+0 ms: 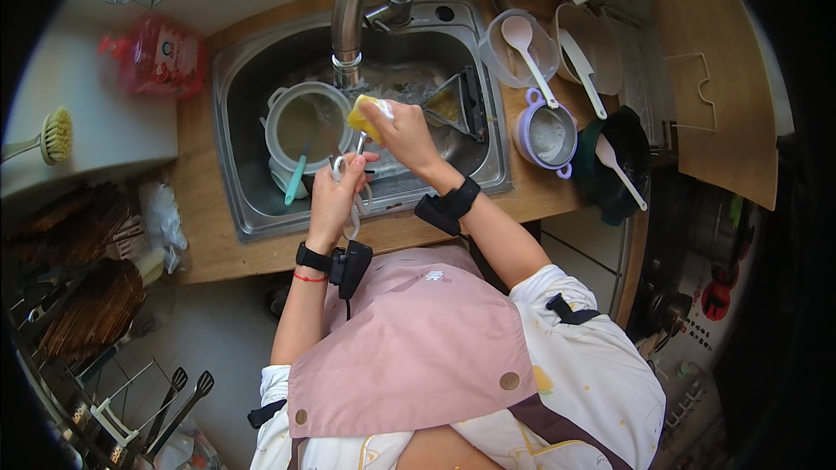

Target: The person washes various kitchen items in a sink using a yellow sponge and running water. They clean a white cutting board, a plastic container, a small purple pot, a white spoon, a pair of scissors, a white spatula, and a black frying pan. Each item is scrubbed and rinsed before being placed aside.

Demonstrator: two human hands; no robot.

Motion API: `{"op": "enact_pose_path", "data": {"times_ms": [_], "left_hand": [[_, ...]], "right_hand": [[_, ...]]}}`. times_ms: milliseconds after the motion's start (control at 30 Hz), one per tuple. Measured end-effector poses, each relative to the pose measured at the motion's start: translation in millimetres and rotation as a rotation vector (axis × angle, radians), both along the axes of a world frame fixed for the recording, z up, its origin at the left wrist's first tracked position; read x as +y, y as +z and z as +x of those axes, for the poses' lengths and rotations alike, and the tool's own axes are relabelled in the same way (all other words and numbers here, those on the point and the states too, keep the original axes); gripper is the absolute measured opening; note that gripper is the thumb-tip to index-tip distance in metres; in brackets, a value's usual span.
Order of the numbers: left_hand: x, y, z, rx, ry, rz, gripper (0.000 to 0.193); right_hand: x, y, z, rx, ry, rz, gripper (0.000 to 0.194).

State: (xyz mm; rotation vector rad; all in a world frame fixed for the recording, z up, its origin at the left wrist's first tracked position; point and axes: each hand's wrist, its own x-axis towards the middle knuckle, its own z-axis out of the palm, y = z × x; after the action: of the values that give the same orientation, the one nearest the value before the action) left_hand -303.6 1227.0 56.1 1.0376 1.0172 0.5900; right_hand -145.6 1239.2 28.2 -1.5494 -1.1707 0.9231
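Over a stainless steel sink point(232, 199), my left hand point(338, 192) grips the light-coloured handles of a metal utensil, perhaps scissors point(339, 168). My right hand point(403, 137) holds a yellow sponge point(363, 119) with white foam around the utensil's metal part. What shape that part has under the sponge is hidden. To the left of my hands, a white pot point(279, 150) of cloudy water sits in the sink, with a teal-handled utensil point(296, 183) leaning in it. A black-edged clear piece point(473, 104) lies at the sink's right side. The steel faucet point(346, 32) rises behind my hands.
Right of the sink stand a clear plastic container point(490, 55) with a pink spoon point(519, 36), a knife point(581, 65) on another container, a purple-rimmed cup point(528, 143) with suds and a dark green bowl point(594, 176). A red soap bottle point(160, 55) and brush point(55, 136) are at left.
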Motion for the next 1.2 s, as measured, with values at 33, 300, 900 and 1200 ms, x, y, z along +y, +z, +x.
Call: {"op": "enact_pose_path", "data": {"times_ms": [33,300,900,1200], "left_hand": [[2,-1,1,0.035,-0.012,-0.002,0.031],[0,0,11,0.041,0.014,-0.021,0.033],[3,4,25,-0.056,0.118,0.034,0.028],[36,-22,4,-0.004,0.304,-0.198,0.037]], "right_hand": [[0,2,-1,0.104,-0.004,-0.057,0.039],[-4,1,-18,0.649,-0.062,-0.187,0.041],[-1,32,-13,0.758,0.139,-0.443,0.037],[-13,-19,-1,0.427,0.21,-0.362,0.035]]}}
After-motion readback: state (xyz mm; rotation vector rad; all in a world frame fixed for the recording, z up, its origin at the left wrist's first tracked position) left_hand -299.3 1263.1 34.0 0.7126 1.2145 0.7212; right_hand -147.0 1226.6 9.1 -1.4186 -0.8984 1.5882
